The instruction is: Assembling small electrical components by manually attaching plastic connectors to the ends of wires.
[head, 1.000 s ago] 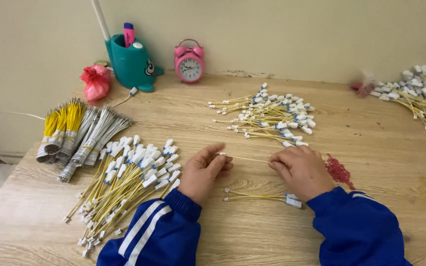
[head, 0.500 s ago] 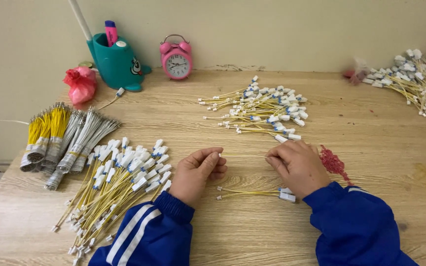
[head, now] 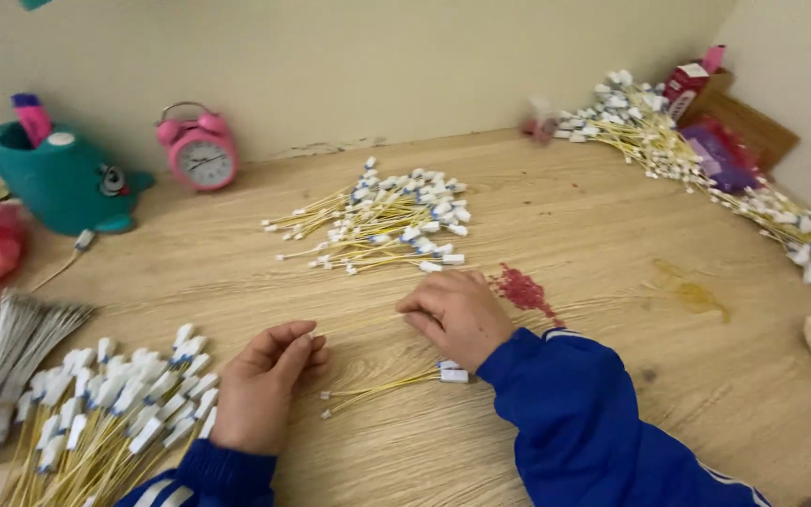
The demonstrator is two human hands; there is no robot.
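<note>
Hands at lower centre stretch one thin yellow wire [head: 359,324] between them: left hand [head: 265,385] pinches one end, right hand [head: 457,314] grips the other. Keeping it taut and flat should help. Three loose wire piles [head: 377,225] lie around; one small bundle [head: 391,385] rests between the wrists.

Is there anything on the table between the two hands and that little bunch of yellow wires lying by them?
No, nothing visible is in the way. The small bunch of yellow wires lies on bare wooden table between the left hand and right hand. The red speckled patch sits off beyond the right hand.
</note>
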